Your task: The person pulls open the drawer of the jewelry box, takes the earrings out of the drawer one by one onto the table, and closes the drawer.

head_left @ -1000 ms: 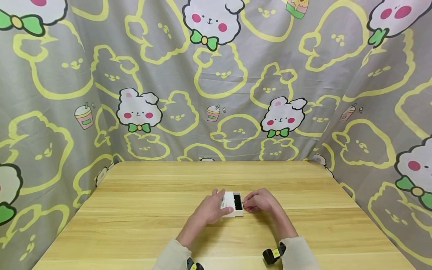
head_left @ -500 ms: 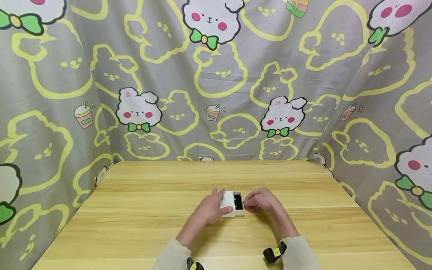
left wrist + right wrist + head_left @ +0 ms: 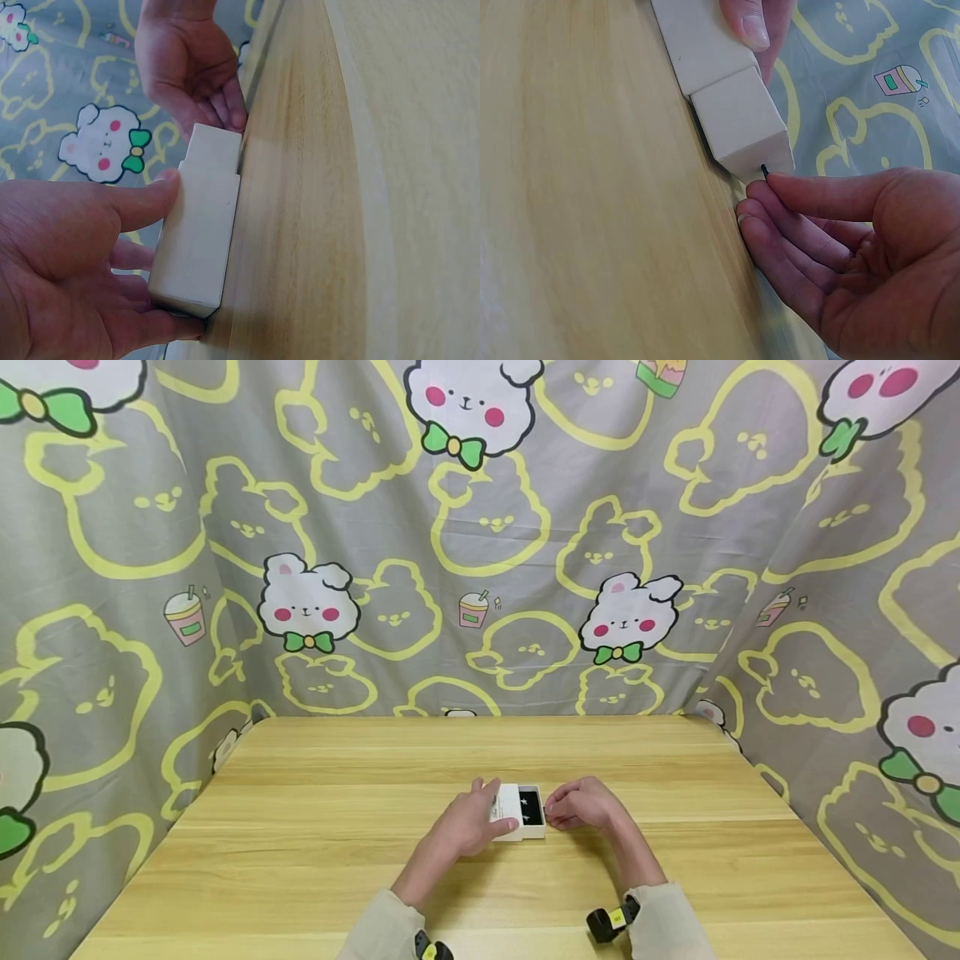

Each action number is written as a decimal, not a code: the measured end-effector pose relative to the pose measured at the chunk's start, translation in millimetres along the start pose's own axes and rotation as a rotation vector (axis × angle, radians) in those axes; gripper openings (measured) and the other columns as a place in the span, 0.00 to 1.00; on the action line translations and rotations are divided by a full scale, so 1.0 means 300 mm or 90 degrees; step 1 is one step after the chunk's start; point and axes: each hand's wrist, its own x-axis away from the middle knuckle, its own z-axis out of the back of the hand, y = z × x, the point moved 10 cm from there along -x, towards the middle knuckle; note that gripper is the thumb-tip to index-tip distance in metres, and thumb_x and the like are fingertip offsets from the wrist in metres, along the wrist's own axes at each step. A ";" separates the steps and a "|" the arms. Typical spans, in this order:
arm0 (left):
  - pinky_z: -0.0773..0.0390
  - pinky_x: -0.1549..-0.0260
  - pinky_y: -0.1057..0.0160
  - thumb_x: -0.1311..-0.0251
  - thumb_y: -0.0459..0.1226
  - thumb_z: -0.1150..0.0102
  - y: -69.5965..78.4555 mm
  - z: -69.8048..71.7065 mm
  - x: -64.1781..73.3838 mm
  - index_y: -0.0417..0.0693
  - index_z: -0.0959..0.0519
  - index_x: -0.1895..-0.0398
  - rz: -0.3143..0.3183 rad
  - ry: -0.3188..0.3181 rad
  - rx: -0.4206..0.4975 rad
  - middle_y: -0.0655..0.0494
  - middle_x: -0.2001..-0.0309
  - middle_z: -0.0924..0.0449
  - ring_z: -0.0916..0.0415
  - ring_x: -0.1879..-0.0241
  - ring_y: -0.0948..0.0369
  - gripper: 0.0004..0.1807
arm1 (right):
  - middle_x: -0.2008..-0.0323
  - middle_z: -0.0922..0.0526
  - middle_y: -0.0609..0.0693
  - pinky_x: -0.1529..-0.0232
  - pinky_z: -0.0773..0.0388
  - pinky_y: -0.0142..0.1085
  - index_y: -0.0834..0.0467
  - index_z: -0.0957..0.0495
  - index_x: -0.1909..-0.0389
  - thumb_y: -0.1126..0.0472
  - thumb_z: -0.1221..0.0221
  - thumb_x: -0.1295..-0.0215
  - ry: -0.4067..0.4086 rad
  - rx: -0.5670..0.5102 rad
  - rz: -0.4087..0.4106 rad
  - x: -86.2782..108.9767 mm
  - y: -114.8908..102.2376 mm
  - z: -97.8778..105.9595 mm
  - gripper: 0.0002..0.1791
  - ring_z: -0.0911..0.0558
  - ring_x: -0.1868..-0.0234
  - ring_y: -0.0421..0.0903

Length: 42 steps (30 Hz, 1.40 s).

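A small white sliding jewelry box lies on the wooden table, its sleeve (image 3: 506, 795) printed with dark lettering. My left hand (image 3: 467, 823) grips this sleeve from the left, thumb along the near side and fingers round the far side. Out of the sleeve's right end sticks the drawer (image 3: 534, 832), lined with a black pad (image 3: 533, 811) that bears two small shiny star-shaped pieces, likely earrings. At the drawer's end face, my right hand (image 3: 581, 803) pinches a short black pull tab (image 3: 765, 172) between thumb and forefinger. In the left wrist view the drawer (image 3: 214, 148) shows narrower than the sleeve.
The wooden table (image 3: 337, 777) spreads on all sides of the box. A grey curtain (image 3: 405, 527) with cartoon bears and yellow outlines hangs behind it and at both sides. Black wrist cameras (image 3: 611, 922) sit at the beige sleeve cuffs.
The drawer has slid a little farther right out of the sleeve, along with my right hand. More of the black pad and both star pieces now show. My left hand stays in place.
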 end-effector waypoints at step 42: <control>0.33 0.35 0.35 0.35 0.52 0.36 0.004 0.001 0.004 0.42 0.39 0.23 -0.001 -0.002 -0.005 0.31 0.24 0.44 0.37 0.30 0.30 0.44 | 0.71 0.12 0.58 0.63 0.13 0.42 0.74 0.17 0.62 0.72 0.37 0.40 -0.001 -0.008 -0.010 -0.002 0.019 0.028 0.08 0.14 0.70 0.47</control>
